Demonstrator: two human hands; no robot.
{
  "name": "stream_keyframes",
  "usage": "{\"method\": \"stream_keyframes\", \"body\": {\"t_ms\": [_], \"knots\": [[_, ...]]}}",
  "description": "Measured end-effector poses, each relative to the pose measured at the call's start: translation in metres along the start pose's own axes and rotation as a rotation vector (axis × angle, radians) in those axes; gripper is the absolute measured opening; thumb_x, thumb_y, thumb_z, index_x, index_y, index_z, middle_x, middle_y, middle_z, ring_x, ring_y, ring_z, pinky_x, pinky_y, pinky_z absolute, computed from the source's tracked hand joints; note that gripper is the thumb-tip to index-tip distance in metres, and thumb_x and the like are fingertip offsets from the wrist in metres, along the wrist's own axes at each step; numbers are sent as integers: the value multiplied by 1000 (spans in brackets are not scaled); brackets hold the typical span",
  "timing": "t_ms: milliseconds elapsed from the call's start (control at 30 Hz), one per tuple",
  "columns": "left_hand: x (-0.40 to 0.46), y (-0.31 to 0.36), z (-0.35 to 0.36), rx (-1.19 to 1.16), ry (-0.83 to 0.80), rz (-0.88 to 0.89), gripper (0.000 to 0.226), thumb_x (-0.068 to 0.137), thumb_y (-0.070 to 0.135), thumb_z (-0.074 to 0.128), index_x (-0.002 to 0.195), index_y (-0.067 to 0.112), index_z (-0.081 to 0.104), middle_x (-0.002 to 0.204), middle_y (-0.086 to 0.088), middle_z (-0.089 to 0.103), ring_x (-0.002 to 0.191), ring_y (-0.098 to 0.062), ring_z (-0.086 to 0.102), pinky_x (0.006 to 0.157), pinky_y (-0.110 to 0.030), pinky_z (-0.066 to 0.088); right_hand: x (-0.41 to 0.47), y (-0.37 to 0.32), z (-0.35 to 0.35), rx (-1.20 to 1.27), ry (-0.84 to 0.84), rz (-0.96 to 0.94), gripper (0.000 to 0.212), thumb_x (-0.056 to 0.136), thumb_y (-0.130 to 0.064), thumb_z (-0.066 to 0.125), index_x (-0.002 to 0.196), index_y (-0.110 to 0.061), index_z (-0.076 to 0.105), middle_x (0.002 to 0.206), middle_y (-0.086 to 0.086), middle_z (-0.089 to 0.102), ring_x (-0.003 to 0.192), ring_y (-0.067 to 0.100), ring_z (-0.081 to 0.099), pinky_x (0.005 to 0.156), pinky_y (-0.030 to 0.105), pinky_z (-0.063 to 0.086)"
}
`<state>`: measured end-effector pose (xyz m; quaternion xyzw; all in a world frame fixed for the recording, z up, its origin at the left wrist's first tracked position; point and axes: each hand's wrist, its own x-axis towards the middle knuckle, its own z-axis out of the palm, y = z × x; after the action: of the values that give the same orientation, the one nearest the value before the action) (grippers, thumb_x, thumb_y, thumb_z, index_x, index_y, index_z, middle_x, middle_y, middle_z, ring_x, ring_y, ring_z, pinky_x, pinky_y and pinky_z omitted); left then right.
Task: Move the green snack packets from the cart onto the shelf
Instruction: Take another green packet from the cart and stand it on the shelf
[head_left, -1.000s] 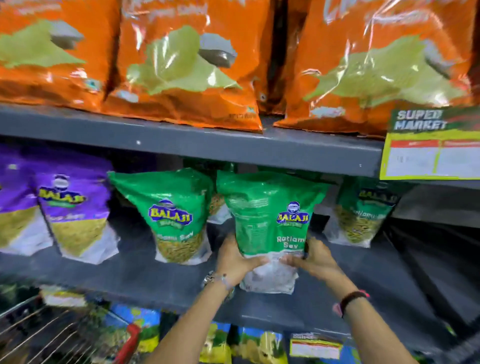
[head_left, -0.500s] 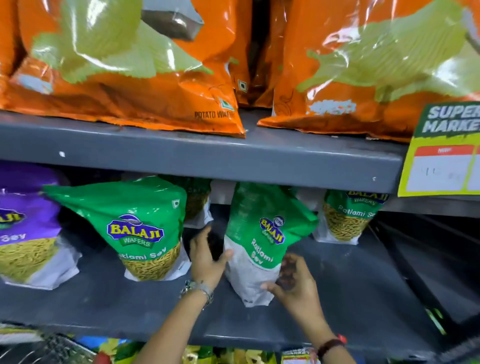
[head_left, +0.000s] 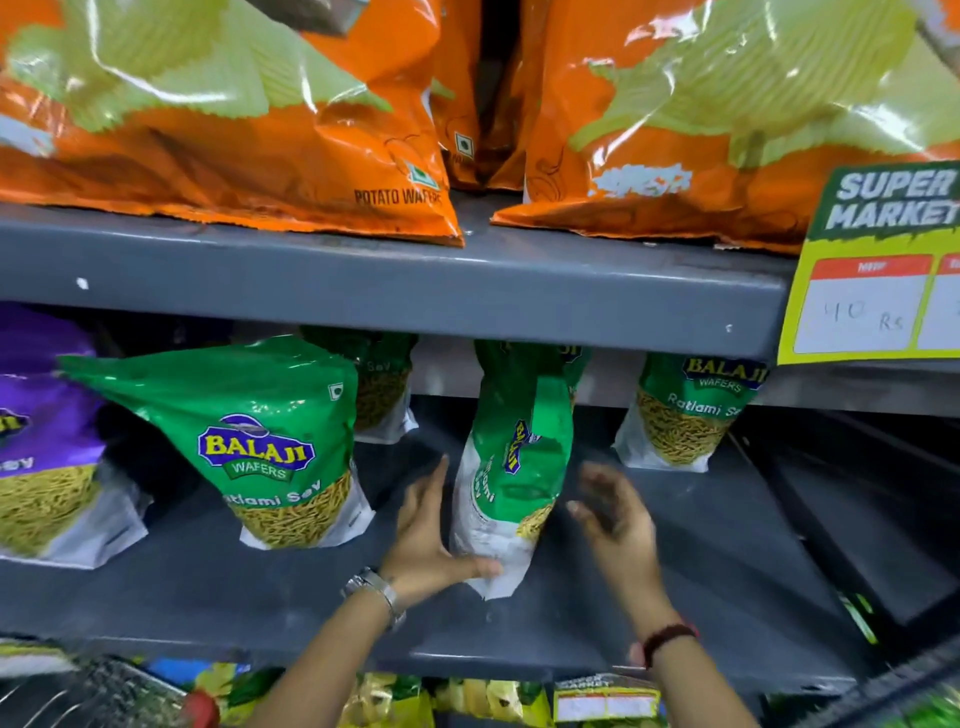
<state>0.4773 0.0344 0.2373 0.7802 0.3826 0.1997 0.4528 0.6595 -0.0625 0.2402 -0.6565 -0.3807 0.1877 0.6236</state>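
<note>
A green Balaji snack packet (head_left: 519, 467) stands on the grey shelf (head_left: 701, 582), turned edge-on to me. My left hand (head_left: 428, 545) lies against its left side, with the thumb pressed on its lower front corner. My right hand (head_left: 615, 514) hovers just right of the packet, fingers spread, not touching it. Another green packet (head_left: 249, 431) stands to the left, facing me. Two more, a packet (head_left: 382, 384) and a packet (head_left: 685, 415), stand further back. A corner of the wire cart (head_left: 104, 691) shows at the bottom left.
Purple packets (head_left: 41, 441) fill the shelf's left end. Large orange wafer bags (head_left: 208, 130) sit on the upper shelf (head_left: 363, 280), whose front edge hangs low over the green packets. A yellow price tag (head_left: 878, 270) hangs at the right. Bare shelf lies to the right of my hands.
The packet has turned edge-on and stands further back on the shelf. My right hand has come off it and opened. The view has moved closer to the shelf.
</note>
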Motion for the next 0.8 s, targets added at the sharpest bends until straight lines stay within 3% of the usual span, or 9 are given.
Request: {"method": "stream_keyframes", "body": {"t_ms": [100,167,267,333,400,500,600,700,800], "knots": [[-1,7,25,-5,158,60,126,40,33,87,138,21,9,119,10,18,117,-5,18,102,-23,21,21,4,0,-65,-346,98,85,70,4,70,137,-16,22,137,-6,32,126,12,33,103,28,35],[2,7,29,-96,248,25,98,48,21,86,126,16,27,115,5,34,110,-10,37,90,-12,32,25,4,5,-75,-493,122,80,69,5,70,133,-19,29,130,-5,43,120,14,44,92,13,44],[11,-5,4,-234,85,12,68,61,8,77,111,24,34,106,8,54,97,-6,53,68,4,38,24,8,0,-50,-418,132,59,63,9,74,100,-29,49,95,-1,57,80,6,61,67,9,52],[14,-16,-13,-202,-19,51,69,72,2,68,125,20,28,126,5,47,113,-3,46,90,-3,36,22,9,-6,-69,-353,122,55,59,8,77,91,-27,50,87,1,57,70,3,61,65,11,51],[10,-25,-18,-176,41,80,71,76,2,65,130,18,22,141,-4,33,129,-14,31,108,-26,30,22,8,-7,-100,-318,116,69,57,6,79,110,-22,45,105,-2,54,94,10,57,83,24,50],[0,-25,-6,-293,-8,66,81,70,6,72,125,33,19,140,0,29,128,-13,32,105,-34,37,22,5,-4,-118,-457,112,103,59,-2,81,137,-18,17,135,-8,34,127,8,31,108,34,30],[2,-21,7,-355,-13,37,91,57,18,82,121,36,19,130,2,40,114,-7,46,87,-16,48,22,10,0,-128,-555,117,92,60,-4,81,130,-28,26,127,-18,43,126,7,36,106,32,30],[11,-16,9,-327,47,21,100,40,45,71,125,27,23,125,0,46,112,-14,48,84,-22,47,18,19,6,-118,-426,110,80,58,-5,82,116,-35,36,115,-21,52,111,2,49,96,27,41],[14,-15,11,-317,48,59,86,47,44,69,120,36,25,121,9,48,109,-6,49,80,-12,45,13,23,11,-123,-368,77,77,59,-12,82,113,-40,37,115,-25,50,110,1,49,88,20,42]]}}
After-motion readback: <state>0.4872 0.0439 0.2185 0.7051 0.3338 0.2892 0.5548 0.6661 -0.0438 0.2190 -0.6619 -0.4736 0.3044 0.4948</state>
